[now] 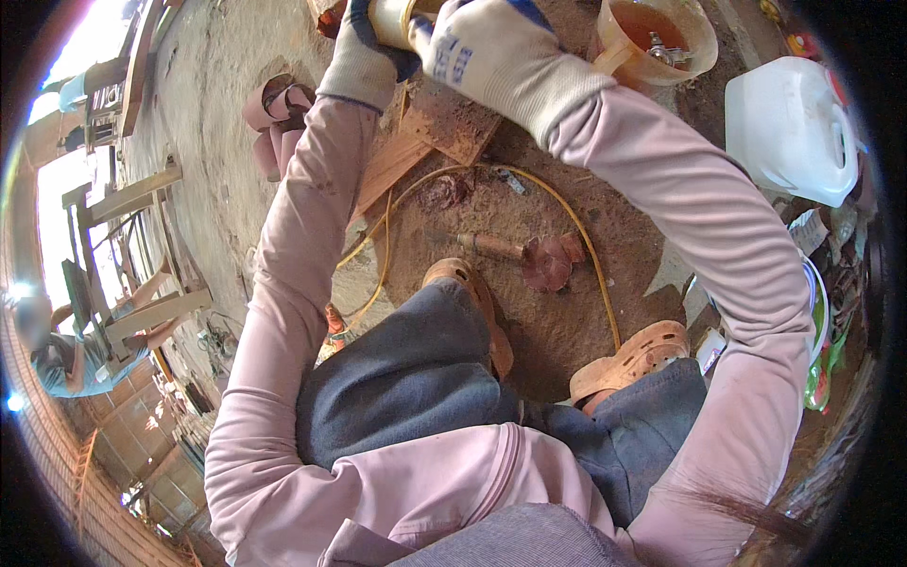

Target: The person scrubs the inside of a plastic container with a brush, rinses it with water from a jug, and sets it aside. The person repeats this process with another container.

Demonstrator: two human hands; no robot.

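Note:
Both my hands wear whitish knit gloves with dark blue palms and are up at the top edge of the head view. My left hand (367,64) is closed round a cream-coloured cylinder (390,21) with an open, yellowish rim. Just right of it, my right hand (496,61) has a finger against that rim. Its other fingertips are cut off by the frame edge or hidden, so what they hold does not show. Below the hands lie a dirty wooden block (452,118) and a flat board (389,172) on the ground.
A translucent tub (612,28) with brownish liquid and metal parts stands right of my hands, near a white jerrycan (789,128). A yellow hose (576,222) loops round a wooden-handled tool (487,246) between my feet. Pink sandals (274,123) lie left; another person (71,359) is far left.

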